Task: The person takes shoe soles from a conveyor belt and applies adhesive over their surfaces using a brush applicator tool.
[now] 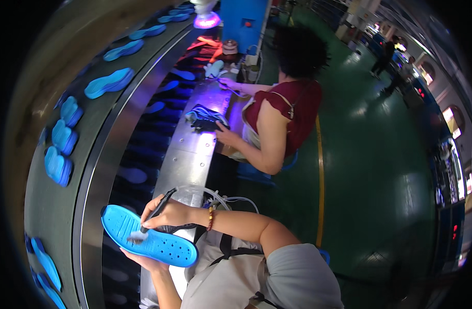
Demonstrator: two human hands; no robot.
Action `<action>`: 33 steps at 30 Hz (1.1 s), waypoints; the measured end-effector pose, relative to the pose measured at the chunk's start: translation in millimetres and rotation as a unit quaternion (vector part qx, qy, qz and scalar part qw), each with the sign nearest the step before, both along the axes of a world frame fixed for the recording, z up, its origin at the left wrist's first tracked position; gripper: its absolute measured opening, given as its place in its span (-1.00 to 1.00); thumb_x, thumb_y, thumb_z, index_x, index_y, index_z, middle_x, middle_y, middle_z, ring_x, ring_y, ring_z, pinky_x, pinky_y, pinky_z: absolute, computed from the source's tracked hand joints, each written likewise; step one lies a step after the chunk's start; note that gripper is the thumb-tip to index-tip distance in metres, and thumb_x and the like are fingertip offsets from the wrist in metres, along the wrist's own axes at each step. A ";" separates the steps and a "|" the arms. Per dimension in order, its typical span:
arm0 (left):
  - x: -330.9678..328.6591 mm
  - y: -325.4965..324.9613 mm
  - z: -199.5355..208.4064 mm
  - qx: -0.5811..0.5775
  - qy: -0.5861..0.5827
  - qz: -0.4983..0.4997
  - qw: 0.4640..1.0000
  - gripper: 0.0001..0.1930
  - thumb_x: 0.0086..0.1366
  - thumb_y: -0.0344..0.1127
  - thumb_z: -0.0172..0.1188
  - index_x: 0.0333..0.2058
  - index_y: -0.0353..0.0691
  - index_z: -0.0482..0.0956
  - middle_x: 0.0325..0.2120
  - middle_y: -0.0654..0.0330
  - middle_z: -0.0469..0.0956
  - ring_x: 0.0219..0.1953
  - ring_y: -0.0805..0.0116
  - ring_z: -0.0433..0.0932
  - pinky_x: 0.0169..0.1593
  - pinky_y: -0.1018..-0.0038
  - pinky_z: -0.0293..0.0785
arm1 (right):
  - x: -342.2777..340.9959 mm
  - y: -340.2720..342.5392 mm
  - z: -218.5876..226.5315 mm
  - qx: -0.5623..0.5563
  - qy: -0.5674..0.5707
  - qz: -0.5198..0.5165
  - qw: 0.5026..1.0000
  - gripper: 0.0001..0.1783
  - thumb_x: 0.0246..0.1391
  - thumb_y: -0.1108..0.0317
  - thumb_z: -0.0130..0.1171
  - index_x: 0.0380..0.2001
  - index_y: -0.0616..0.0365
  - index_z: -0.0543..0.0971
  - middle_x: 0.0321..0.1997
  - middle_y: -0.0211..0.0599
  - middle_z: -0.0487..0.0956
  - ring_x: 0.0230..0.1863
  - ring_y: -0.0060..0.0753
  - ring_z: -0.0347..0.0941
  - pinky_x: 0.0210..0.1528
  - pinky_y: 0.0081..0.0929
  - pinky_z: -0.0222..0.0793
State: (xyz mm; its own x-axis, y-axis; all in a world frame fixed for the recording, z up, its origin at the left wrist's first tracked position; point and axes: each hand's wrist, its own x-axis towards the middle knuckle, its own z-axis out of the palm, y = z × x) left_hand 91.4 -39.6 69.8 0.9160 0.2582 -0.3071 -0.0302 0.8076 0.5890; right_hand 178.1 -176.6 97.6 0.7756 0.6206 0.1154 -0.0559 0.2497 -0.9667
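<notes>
A bright blue shoe sole (123, 220), ribbed at one end and dotted with small holes at the other, lies tilted at the lower middle. My left hand (147, 261) supports it from beneath, its fingers partly hidden by the sole. In my right hand (170, 212) is a black-handled brush (138, 236), held like a pen. Its pale bristles touch the upper face of the sole near the middle. Behind that hand, a clear tube (215, 193) curves away over the metal ledge (183, 164).
To the left, a dark conveyor belt (99, 117) carries several blue soles (110, 83). Sole shapes also lie on a lower, dim belt (133, 175) beside the ledge. Ahead, a co-worker in a dark red top (300, 110) handles a shoe upper (207, 116) beneath a glowing lamp (207, 20).
</notes>
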 end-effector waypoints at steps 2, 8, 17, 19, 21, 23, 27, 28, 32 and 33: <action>8.7 -12.6 20.6 0.018 0.020 0.006 1.000 -0.29 0.15 0.31 -0.42 0.03 -0.15 0.20 -0.18 0.12 0.38 -0.21 0.24 0.44 -0.13 0.37 0.41 | 3.3 -1.5 -5.1 0.006 -0.017 -0.048 0.999 -0.81 -0.18 0.39 0.19 -0.46 0.28 0.57 -0.50 -0.27 0.56 -0.47 -0.58 0.46 -0.39 -0.67 0.35; 12.7 -11.3 13.0 0.035 0.020 -0.009 0.999 -0.29 0.15 0.30 -0.41 0.07 -0.12 0.17 -0.13 0.14 0.36 -0.14 0.24 0.42 -0.10 0.37 0.41 | 4.0 -9.7 -0.9 -0.014 -0.030 -0.043 0.999 -0.80 -0.21 0.38 0.19 -0.46 0.28 0.57 -0.50 -0.28 0.56 -0.50 -0.58 0.45 -0.41 -0.66 0.34; 18.9 0.8 -2.0 0.036 -0.047 -0.033 0.998 -0.26 0.13 0.32 -0.35 0.11 -0.13 0.11 -0.06 0.13 0.33 -0.09 0.21 0.40 -0.06 0.31 0.39 | 27.4 -1.4 9.8 -0.004 -0.029 -0.005 1.000 -0.83 -0.23 0.49 0.18 -0.45 0.31 0.57 -0.50 -0.25 0.57 -0.48 -0.58 0.47 -0.39 -0.68 0.38; 4.2 2.8 9.3 0.062 -0.011 0.074 0.995 -0.26 0.13 0.31 -0.33 0.11 -0.14 0.11 -0.05 0.11 0.32 -0.10 0.19 0.40 -0.07 0.27 0.39 | 14.1 20.4 9.5 0.044 -0.046 0.096 0.993 -0.84 -0.25 0.48 0.19 -0.47 0.28 0.58 -0.52 -0.28 0.57 -0.49 -0.58 0.47 -0.40 -0.67 0.37; -15.5 0.7 29.0 0.054 0.029 0.213 0.975 -0.22 0.10 0.35 -0.34 0.11 -0.16 0.11 -0.05 0.09 0.32 -0.12 0.15 0.40 -0.08 0.23 0.38 | -1.9 27.1 18.4 0.066 -0.130 0.180 0.973 -0.87 -0.25 0.48 0.23 -0.50 0.24 0.59 -0.50 -0.30 0.57 -0.47 -0.56 0.47 -0.37 -0.65 0.35; -22.2 32.3 -10.2 0.033 -0.116 0.003 0.993 -0.10 0.00 0.46 -0.30 0.10 -0.19 0.13 0.02 0.04 0.24 0.02 0.08 0.28 0.01 0.15 0.26 | 9.3 25.3 17.0 0.110 -0.005 0.205 0.973 -0.83 -0.23 0.38 0.26 -0.51 0.24 0.59 -0.49 -0.28 0.58 -0.46 -0.57 0.47 -0.35 -0.63 0.38; -2.8 15.2 -5.4 -0.121 -0.210 -0.089 0.966 -0.09 -0.01 0.48 -0.34 0.06 -0.24 0.17 -0.12 -0.03 0.36 -0.14 0.02 0.39 -0.08 0.14 0.34 | 17.1 17.7 5.4 0.019 -0.078 0.115 0.990 -0.85 -0.18 0.45 0.22 -0.46 0.28 0.56 -0.47 -0.28 0.56 -0.40 -0.56 0.47 -0.32 -0.62 0.38; 0.6 13.6 -6.5 -0.135 -0.194 -0.057 0.970 -0.07 -0.02 0.50 -0.37 0.06 -0.24 0.17 -0.14 -0.04 0.37 -0.19 0.01 0.42 -0.11 0.14 0.37 | 16.9 11.9 7.2 0.001 -0.150 0.156 0.976 -0.85 -0.20 0.47 0.23 -0.46 0.27 0.57 -0.44 -0.25 0.57 -0.37 -0.53 0.48 -0.28 -0.59 0.38; 2.0 13.3 9.3 -0.079 -0.140 0.061 0.985 0.03 -0.11 0.59 -0.53 -0.03 -0.30 0.23 -0.31 -0.10 0.44 -0.34 0.03 0.47 -0.23 0.19 0.44 | 19.1 10.1 25.7 0.042 -0.089 0.223 0.970 -0.83 -0.22 0.58 0.15 -0.43 0.31 0.56 -0.37 -0.15 0.56 -0.29 -0.37 0.48 -0.15 -0.48 0.36; 4.9 12.6 13.9 -0.074 -0.129 0.093 0.985 0.07 -0.15 0.61 -0.58 -0.07 -0.33 0.25 -0.34 -0.09 0.44 -0.36 0.07 0.47 -0.24 0.22 0.44 | 20.3 12.1 26.6 0.013 -0.055 0.167 0.984 -0.84 -0.21 0.56 0.17 -0.44 0.29 0.57 -0.37 -0.17 0.56 -0.30 -0.41 0.48 -0.16 -0.52 0.36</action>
